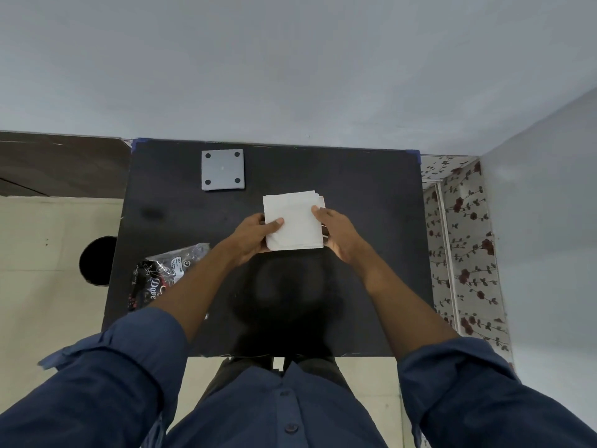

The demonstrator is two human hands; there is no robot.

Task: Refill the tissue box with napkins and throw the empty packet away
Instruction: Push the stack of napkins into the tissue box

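A white stack of napkins (295,218) sits above the middle of the black table (371,253), held from both sides. My left hand (253,234) grips its left edge with the thumb on top. My right hand (336,232) clasps its right edge. A grey square piece with four black dots (222,169), apparently the tissue box's base or lid, lies flat at the back of the table. The crinkled black and clear plastic packet (161,276) lies at the table's left edge, partly hidden by my left forearm. No other part of the tissue box is in view.
A round black bin (97,265) stands on the pale floor just left of the table. A grey wall runs behind the table. A floral-patterned surface (465,240) stands right of the table, next to a grey wall.
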